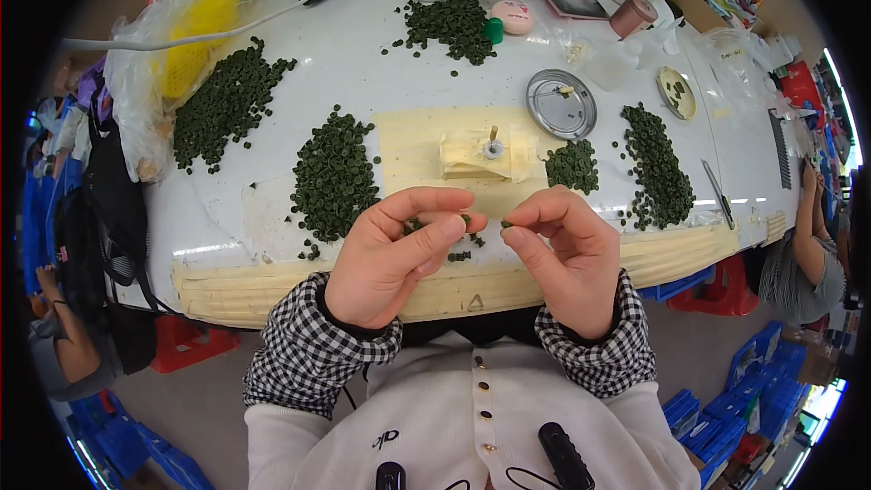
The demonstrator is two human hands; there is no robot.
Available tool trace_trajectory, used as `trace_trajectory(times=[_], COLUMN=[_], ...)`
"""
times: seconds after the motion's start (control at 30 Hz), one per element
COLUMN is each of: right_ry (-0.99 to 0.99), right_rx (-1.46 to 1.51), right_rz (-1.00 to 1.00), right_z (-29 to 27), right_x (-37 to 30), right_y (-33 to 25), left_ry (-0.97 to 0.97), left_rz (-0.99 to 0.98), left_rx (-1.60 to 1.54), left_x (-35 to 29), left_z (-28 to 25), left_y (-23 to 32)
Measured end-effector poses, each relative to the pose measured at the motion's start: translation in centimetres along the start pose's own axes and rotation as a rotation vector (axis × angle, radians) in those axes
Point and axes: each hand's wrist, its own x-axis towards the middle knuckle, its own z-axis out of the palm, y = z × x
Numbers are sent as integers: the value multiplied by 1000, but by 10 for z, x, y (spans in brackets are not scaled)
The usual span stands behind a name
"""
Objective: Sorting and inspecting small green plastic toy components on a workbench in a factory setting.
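My left hand (386, 249) pinches a small dark green round part (465, 219) between thumb and index finger. More green pieces show beneath its curled fingers. Facing it, my right hand (570, 249) holds another small green part (506, 224) at its fingertips. The two parts are a short gap apart above the near table edge. Beyond the hands stands a small tape-wrapped fixture (472, 161) with a metal ring and an upright pin. A large pile of green parts (336, 177) lies left of the fixture, a smaller pile (572, 167) to its right.
Further green piles lie at the far left (227, 104), the back (449, 27) and the right (657, 168). A round metal tin lid (562, 103) and tweezers (718, 192) lie on the right. Plastic bags (145, 82) bulge at left. Other people sit at both table ends.
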Motion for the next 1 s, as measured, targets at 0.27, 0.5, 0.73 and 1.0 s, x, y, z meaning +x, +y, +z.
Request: trace_trajectory(times=[0.27, 0.5, 0.73, 1.0], right_ry=[39, 14, 59, 63], right_rx=[-171, -260, -157, -200], right_rz=[-159, -222, -164, -177], right_z=[8, 11, 15, 16], right_x=[7, 10, 6, 3], right_y=[1, 1, 4, 3], left_ry=[-39, 36, 43, 42], left_rz=[34, 89, 123, 160], left_rx=[-39, 68, 116, 161], left_x=[1, -1, -1, -1], left_z=[-2, 0, 0, -1], left_y=[-2, -3, -4, -4])
